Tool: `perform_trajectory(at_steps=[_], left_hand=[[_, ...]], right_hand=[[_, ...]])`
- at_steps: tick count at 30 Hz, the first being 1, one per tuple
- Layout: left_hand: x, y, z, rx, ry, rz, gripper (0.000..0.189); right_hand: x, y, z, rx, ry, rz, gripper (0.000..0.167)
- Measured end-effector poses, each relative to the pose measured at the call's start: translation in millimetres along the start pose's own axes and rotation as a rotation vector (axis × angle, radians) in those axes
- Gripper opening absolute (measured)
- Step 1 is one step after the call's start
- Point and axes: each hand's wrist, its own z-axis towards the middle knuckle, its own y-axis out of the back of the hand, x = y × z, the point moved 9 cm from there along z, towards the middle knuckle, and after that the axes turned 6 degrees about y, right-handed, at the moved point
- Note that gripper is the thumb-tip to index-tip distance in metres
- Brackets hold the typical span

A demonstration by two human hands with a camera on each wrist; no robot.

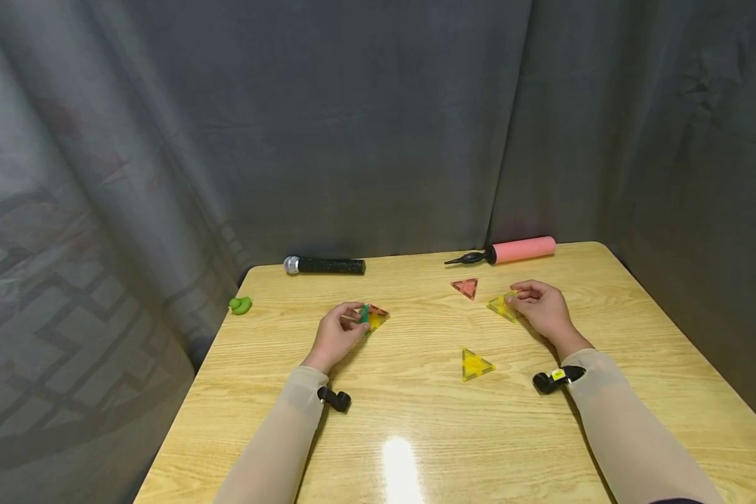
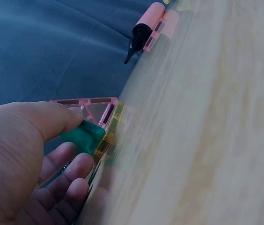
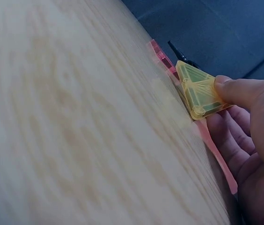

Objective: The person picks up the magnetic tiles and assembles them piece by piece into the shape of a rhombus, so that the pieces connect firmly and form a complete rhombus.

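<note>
My left hand [image 1: 338, 332] pinches a translucent green magnetic tile [image 2: 86, 136] between thumb and fingers. Along its edges in the left wrist view are a pink-red triangular tile [image 2: 94, 107], tilted up, and a yellow tile [image 2: 114, 123] low against the tabletop. My right hand [image 1: 544, 309] grips one corner of a yellow triangular tile [image 3: 198, 91] with thumb and fingertips, tilted close over the table. A second yellow triangle [image 1: 475, 365] lies flat between the forearms. Beyond it, left of the right hand, lies a red triangle [image 1: 465, 288].
Along the back edge of the wooden table [image 1: 403, 392] lie a black microphone [image 1: 327, 266] and a pink hand pump [image 1: 523, 250] with a black nozzle. A small green duck [image 1: 240, 306] sits at the left edge. Grey curtains [image 1: 365, 126] hang behind.
</note>
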Motion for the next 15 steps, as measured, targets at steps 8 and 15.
perform_trajectory(at_steps=[8,15], left_hand=[[-2.4,1.3,-0.5,-0.013,-0.005,0.005,0.045],[-9.8,2.7,-1.8,-0.033,-0.029,0.014,0.043]], right_hand=[[0.4,8.2,2.1,-0.08,0.013,0.06,0.038],[3.1,12.3,2.6,-0.13,0.046,0.044,0.035]])
